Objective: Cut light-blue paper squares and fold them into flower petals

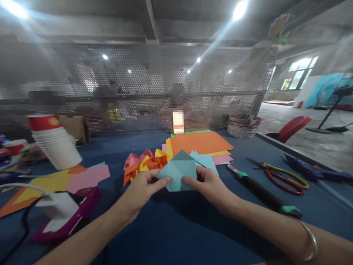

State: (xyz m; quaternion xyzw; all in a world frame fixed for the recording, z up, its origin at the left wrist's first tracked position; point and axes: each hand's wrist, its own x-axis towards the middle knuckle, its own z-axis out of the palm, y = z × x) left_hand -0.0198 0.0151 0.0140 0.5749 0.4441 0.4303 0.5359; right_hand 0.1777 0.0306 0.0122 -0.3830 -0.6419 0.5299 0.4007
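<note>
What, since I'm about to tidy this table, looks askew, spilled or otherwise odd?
The tall, red-topped stack of white paper cups on the left leans sharply leftward, though the wide lens may exaggerate that. I see nothing spilled.

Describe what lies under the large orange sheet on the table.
Yellow paper and pink paper stick out from beneath the orange sheet; a green edge shows at its far side. What the sheet covers, and how many layers, cannot be seen.
</note>
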